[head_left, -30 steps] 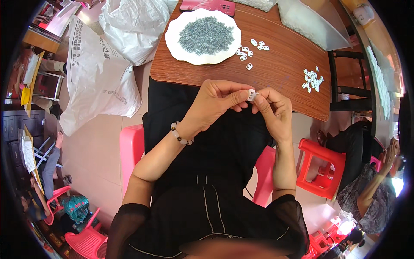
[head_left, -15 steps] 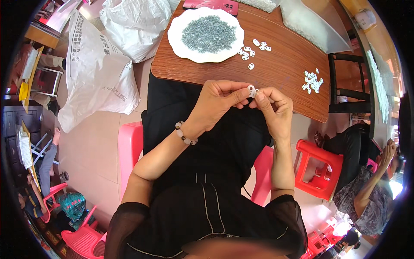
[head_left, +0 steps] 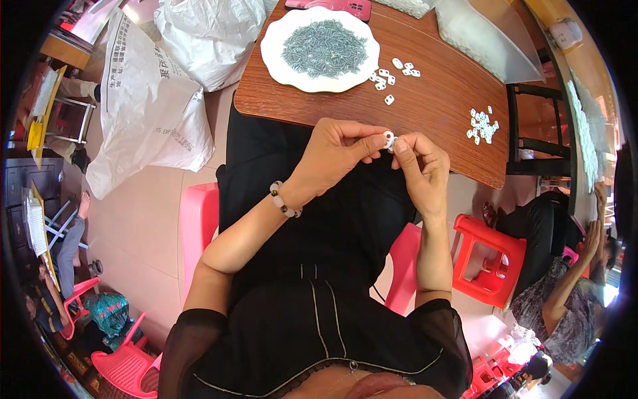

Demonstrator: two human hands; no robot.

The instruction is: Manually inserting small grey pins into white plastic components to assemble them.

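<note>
Near frame centre, the left hand (head_left: 329, 158) and right hand (head_left: 424, 165) pinch one white piece (head_left: 389, 137), apparently mid-handling; the next move likely needs steady, precise pressure.

- Left hand (head_left: 335, 156), right hand (head_left: 425, 163): one each
- Held piece (head_left: 389, 138): at least one, between both hands
- Plate (head_left: 274, 56): one, ahead of the left hand
- Pins (head_left: 325, 48): beyond counting
- Loose pieces (head_left: 389, 100): about ten, ahead of the right hand
- Clustered pieces (head_left: 484, 124): roughly twenty, right of that hand
- Phone (head_left: 352, 9): one, far ahead
</note>
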